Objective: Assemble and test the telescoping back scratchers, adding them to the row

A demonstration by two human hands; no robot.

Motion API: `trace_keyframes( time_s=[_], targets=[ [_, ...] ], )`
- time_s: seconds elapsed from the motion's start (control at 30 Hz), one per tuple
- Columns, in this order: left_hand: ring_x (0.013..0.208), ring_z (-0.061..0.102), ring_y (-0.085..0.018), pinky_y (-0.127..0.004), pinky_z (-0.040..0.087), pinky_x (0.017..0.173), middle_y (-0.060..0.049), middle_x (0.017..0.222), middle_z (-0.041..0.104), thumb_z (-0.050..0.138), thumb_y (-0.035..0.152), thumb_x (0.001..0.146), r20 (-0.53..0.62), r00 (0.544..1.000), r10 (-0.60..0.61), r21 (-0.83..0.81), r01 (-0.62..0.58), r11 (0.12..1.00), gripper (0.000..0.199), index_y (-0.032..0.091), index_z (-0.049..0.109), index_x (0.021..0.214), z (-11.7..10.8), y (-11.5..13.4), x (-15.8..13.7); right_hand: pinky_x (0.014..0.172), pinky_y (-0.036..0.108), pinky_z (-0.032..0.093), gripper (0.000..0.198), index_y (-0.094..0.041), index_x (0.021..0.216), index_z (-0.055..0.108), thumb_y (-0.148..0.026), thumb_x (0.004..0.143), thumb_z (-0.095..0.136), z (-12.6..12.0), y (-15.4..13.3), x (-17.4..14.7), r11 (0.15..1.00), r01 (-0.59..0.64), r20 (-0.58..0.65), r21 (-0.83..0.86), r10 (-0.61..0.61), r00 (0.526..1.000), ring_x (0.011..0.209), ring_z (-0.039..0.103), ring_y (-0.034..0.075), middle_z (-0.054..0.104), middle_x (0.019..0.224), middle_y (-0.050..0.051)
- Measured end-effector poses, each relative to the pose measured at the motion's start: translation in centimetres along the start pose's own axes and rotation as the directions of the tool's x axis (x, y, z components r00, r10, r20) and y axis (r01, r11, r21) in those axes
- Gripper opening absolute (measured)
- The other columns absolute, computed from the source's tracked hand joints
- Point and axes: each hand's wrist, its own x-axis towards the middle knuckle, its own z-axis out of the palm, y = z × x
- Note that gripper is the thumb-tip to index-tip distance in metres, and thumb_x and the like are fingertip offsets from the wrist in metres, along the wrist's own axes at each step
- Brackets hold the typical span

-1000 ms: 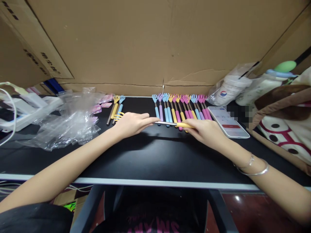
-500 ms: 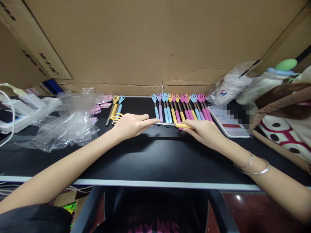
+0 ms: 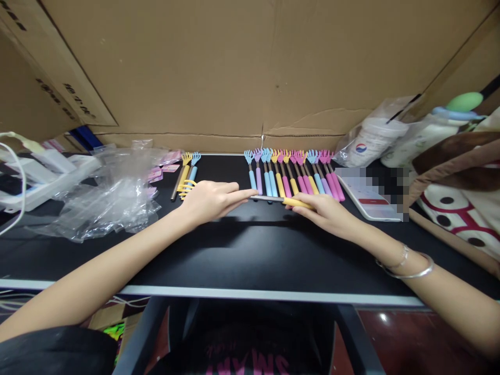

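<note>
Brown cardboard (image 3: 219, 67) upright behind the desk (image 3: 250, 260). At far left, a white power strip (image 3: 39, 190) with plugs (image 3: 54, 158) and a white cable (image 3: 24, 174). At right, a phone (image 3: 367, 202) lying flat, partly pixelated; beyond it, a lidded cup (image 3: 373, 143) in clear plastic (image 3: 387, 110); farther right, a green-topped bottle (image 3: 437, 133) and a brown-and-cream cloth item (image 3: 453, 156).

2 bare hands, a left hand (image 3: 209, 202) and a right hand (image 3: 326, 212), with slim fingers and 2 bare forearms. The right wrist wears 2 silver-coloured bracelets: a thin band (image 3: 404, 255) with a small ornament, and a thicker, smooth bangle (image 3: 414, 276). Black clothing (image 3: 219, 328) at the bottom middle carries large pink letters (image 3: 261, 363), partly cut off. More black cloth (image 3: 58, 351) shows at the lower left, its garment unclear.
</note>
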Motion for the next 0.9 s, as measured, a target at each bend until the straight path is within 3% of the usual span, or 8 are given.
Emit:
trace_keyframes(
  time_s=[0.23,0.53,0.7,0.9],
  targets=[
    [0.048,0.048,-0.008,-0.021,0.025,0.044,0.001,0.062,0.056,0.036,0.039,0.096,0.016,1.0,0.002,-0.028,-0.001,1.0,0.034,0.033,0.062,0.117,0.0,0.4,0.1,0.06,0.025,0.039,0.038,-0.021,0.108,0.061,-0.045,0.092,0.036,-0.6,-0.2,-0.3,0.95,-0.009,-0.028,-0.311,0.0,1.0,0.069,0.061,0.016,0.07,0.089,0.004],
    [0.05,0.054,-0.007,-0.022,0.027,0.045,0.001,0.07,0.062,0.036,0.04,0.096,0.065,0.997,-0.029,-0.045,0.032,0.998,0.034,0.032,0.059,0.12,0.2,0.7,-0.1,0.057,0.025,0.038,0.039,-0.024,0.108,0.063,-0.047,0.092,0.035,-1.1,-0.3,-0.4,0.916,0.016,-0.081,-0.4,-0.053,0.995,0.071,0.064,0.015,0.072,0.089,0.003],
    [0.062,0.061,-0.01,-0.02,0.034,0.05,0.0,0.084,0.067,0.035,0.039,0.097,0.142,0.984,-0.107,-0.214,0.136,0.967,0.035,0.028,0.059,0.12,0.1,1.0,0.0,0.055,0.024,0.036,0.037,-0.024,0.1,0.065,-0.044,0.093,0.035,-1.5,-0.4,-0.4,0.914,0.03,-0.122,-0.404,-0.086,0.989,0.071,0.064,0.013,0.072,0.088,0.002],
    [0.089,0.066,-0.016,-0.023,0.047,0.071,-0.002,0.104,0.069,0.038,0.036,0.096,0.273,0.952,-0.139,-0.485,0.261,0.835,0.034,0.024,0.06,0.119,0.3,1.0,0.2,0.054,0.023,0.034,0.035,-0.026,0.099,0.067,-0.043,0.093,0.037,-1.5,-0.6,-0.5,0.899,0.02,-0.162,-0.438,-0.101,0.982,0.074,0.064,0.012,0.071,0.09,0.0]
  ],
)
